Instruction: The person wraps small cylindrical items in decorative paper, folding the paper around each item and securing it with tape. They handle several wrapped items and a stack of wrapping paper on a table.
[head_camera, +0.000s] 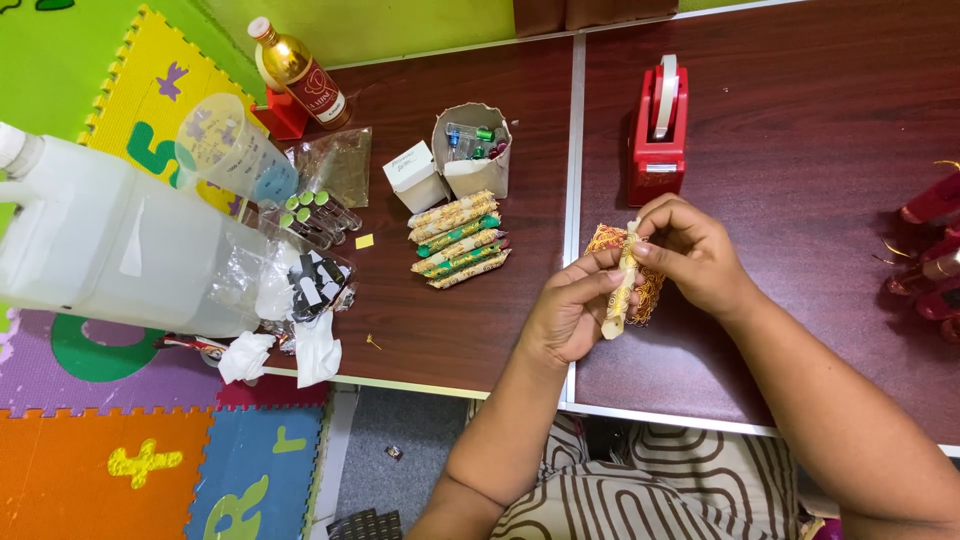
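I am seeing the slim gold-patterned paper-wrapped tube (622, 290) standing near-upright: right hand (690, 250) grip pinching its top, left hand (570, 310) grip clasping its lower half.

surface: dark brown table (800, 120) | on it: red tape dispenser (658, 135), wrapped rolls (460, 240), paper cup (472, 150), white box (415, 177)

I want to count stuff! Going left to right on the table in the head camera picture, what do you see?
Big white jug → measuring cup → gold bottle → small white box → red tape dispenser → red things with gold threads at the right edge.
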